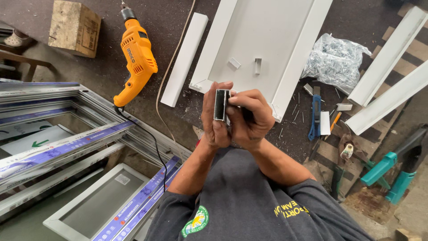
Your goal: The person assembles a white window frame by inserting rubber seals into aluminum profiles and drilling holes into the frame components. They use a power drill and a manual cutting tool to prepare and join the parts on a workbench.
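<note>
Centre of frame: left hand (pixel 215 117) and right hand (pixel 250 117) pressed together, fingers (pixel 249 99) curled closed around a short dark hollow rectangular metal profile piece (pixel 221 105), open end facing up. Just above the hands, the near edge of a wide white channel panel (pixel 263 35); little gap there. Narrow white strip (pixel 185 58) upper left of it. Orange electric drill (pixel 135 58) well apart, upper left. Clear bag of screws (pixel 335 60) upper right; blue utility knife (pixel 315 114) right. Stacked aluminium frames (pixel 62 147) crowd the lower left.
</note>
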